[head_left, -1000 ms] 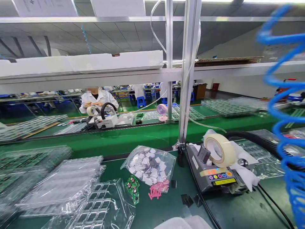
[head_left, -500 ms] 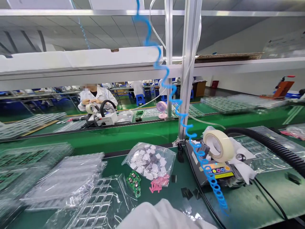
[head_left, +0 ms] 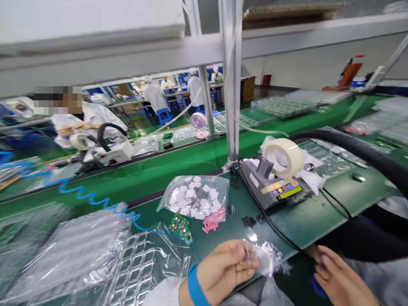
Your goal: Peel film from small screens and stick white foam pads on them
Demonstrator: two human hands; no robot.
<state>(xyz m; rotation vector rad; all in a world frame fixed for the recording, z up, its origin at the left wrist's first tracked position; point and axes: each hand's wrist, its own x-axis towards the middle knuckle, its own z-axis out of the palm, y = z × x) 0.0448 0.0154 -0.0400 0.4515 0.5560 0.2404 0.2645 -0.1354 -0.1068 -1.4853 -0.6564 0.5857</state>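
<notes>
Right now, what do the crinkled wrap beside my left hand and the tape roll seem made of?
Crinkled wrap: probably clear plastic, glossy, as its creases glint. Tape roll: cream, smooth-looking; paper or plastic tape, its surface leaves that open.

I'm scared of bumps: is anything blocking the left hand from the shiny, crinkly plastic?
Nothing visible does: the left hand meets the shiny plastic in this view, and the black cable runs beyond it.

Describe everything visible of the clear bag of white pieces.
The clear bag looks like thin, glossy plastic, wrinkled at its edges. It lies on the green bench, beyond and apart from the left hand. Inside are many flat white pieces, with a dark grey patch among them. Pink strips lie at its near right corner.
</notes>
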